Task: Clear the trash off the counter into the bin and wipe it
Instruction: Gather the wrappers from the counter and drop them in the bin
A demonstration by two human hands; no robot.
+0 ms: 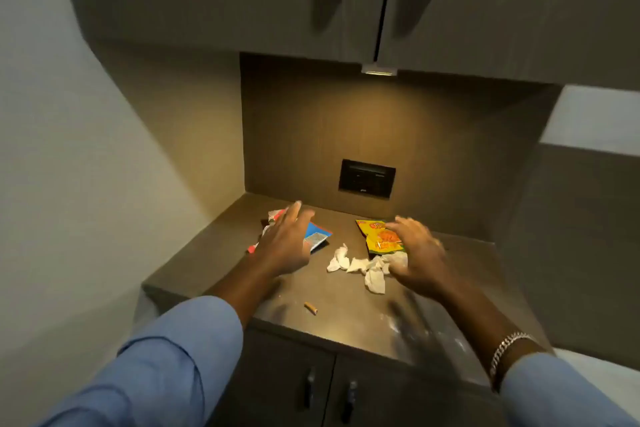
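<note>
Brown counter [332,308] tucked in a corner under cupboards, with trash spread over the back half. No bin in sight, no cloth either.

Left hand [285,243] spread flat, fingers open, holding nothing, low over a blue and white wrapper [317,236]. Hard to tell if touching or just above. Wrapper pokes out to the right from under the fingers, long side slanting toward the back wall. Some red and white wrapper bits [275,215] peek out past the fingertips on the far left.

Right hand [415,253] open too, fingers curled a little, empty, blurry. Sits right beside a yellow and orange snack bag [381,236], which lies just left of it, long side running front to back.

White crumpled tissues [360,265] in a row between the two hands, right end touching or just under the right thumb. Nearer to the right hand, so likely that hand's job.

Small brown stub [310,308] alone near the front, well apart from both hands, a bit closer to the left arm.

Nothing picked up yet; likely one wrapper for each hand first.
</note>
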